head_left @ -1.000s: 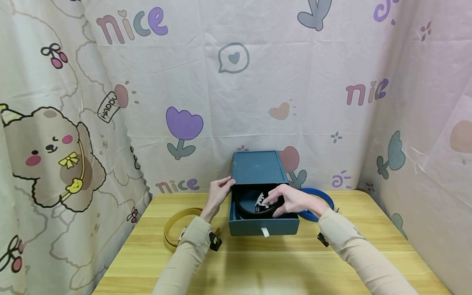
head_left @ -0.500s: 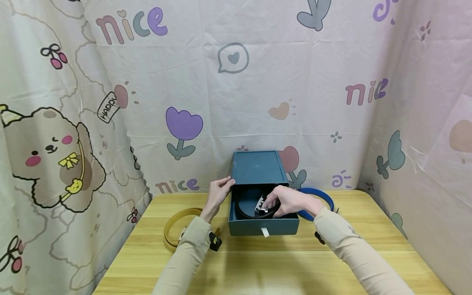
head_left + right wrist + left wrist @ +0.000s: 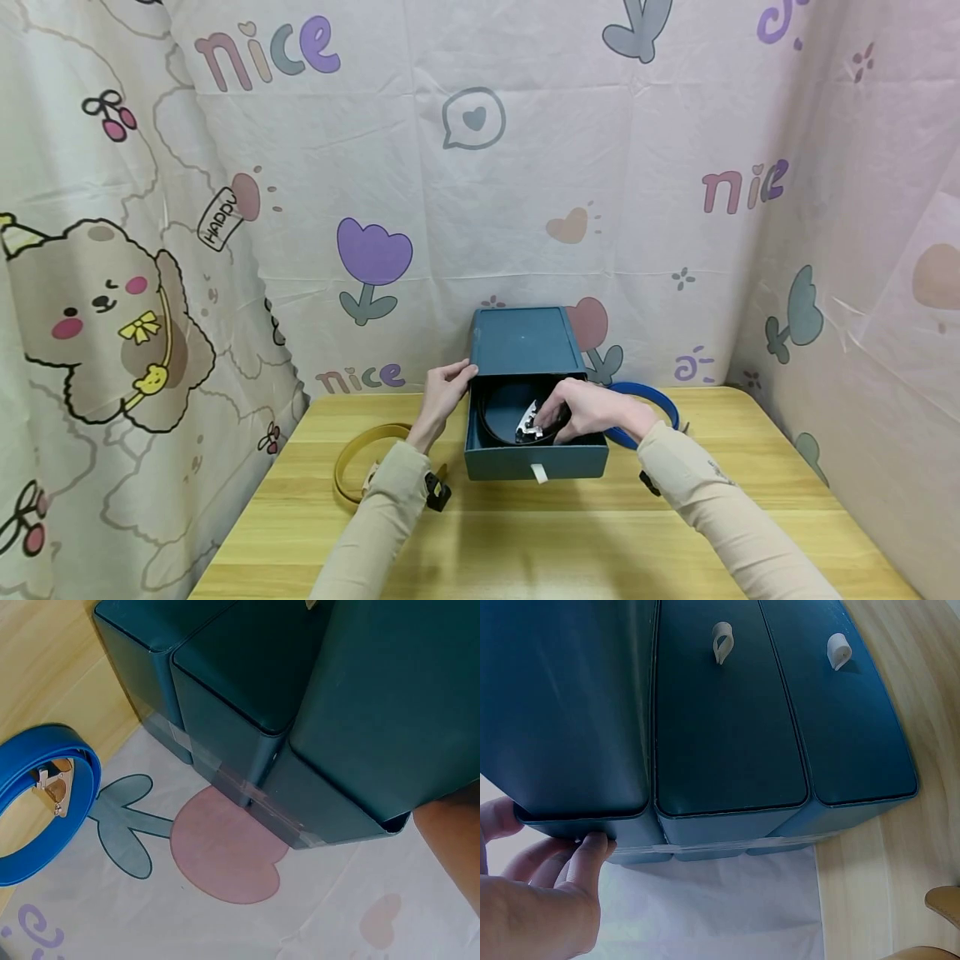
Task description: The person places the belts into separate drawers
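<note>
Open drawer (image 3: 495,463) gave top access, part-filled by R grip (image 3: 596,408); cab. (image 3: 525,343) blocked rear, yellow belt (image 3: 342,467) flanked L, blue belt (image 3: 88,787) R.

The dark teal rectangular drawer box (image 3: 525,342) is showing a plain finish, its looped fabric tab (image 3: 539,472) appearing off-white. The coiled black belt (image 3: 485,419) is bearing a silver metal buckle (image 3: 528,423). The coiled mustard-yellow belt (image 3: 381,432) and the coiled glossy blue belt (image 3: 45,741) are displaying solid colour. The wooden tabletop (image 3: 562,542) is presenting pale-yellow grain. The white fabric curtain (image 3: 517,200) is carrying a purple tulip (image 3: 375,252) print and a brown bear (image 3: 90,271) with pink cheeks. Long fabric sleeves (image 3: 375,525) are showing beige.
</note>
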Demonstrator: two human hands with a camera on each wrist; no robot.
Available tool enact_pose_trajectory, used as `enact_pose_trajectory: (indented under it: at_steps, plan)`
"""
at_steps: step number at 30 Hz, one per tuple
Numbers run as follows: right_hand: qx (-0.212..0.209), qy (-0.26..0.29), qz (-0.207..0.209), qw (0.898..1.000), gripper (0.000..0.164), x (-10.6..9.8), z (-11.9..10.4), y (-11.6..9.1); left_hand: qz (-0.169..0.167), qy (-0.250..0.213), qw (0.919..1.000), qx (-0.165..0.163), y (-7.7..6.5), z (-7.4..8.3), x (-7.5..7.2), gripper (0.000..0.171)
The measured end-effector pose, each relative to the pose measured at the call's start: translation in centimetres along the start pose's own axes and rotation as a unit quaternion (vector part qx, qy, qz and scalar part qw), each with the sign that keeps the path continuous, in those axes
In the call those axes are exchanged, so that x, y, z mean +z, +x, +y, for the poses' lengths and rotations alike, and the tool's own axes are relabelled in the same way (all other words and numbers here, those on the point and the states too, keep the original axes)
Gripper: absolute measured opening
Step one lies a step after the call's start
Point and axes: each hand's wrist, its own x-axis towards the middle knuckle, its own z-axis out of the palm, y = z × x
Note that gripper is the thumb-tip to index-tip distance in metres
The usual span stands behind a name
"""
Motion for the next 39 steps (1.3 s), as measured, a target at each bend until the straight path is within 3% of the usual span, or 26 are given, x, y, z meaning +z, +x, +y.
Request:
enact_pose_trajectory:
  at_steps: [11,23,34,39]
  plan:
    - [-0.010,0.056,0.004,0.998,0.027,-0.1,0.3,-0.1,0.008,-0.001,1.0000,0.000,0.1,-0.1,0.1,0.041]
    - [-0.020,0.069,0.024,0.997,0.031,-0.2,0.6,-0.7,0.008,0.004,0.9999,-0.005,0.1,0.0,0.2,0.042]
    - [-0.022,0.096,0.055,0.994,0.033,0.0,0.5,-1.5,-0.010,0.006,0.9998,-0.017,0.4,-0.1,-0.2,0.044]
    - [-0.039,0.082,0.086,0.992,0.035,0.1,0.7,-1.9,-0.001,0.000,0.9999,-0.011,0.2,-0.1,-0.2,0.044]
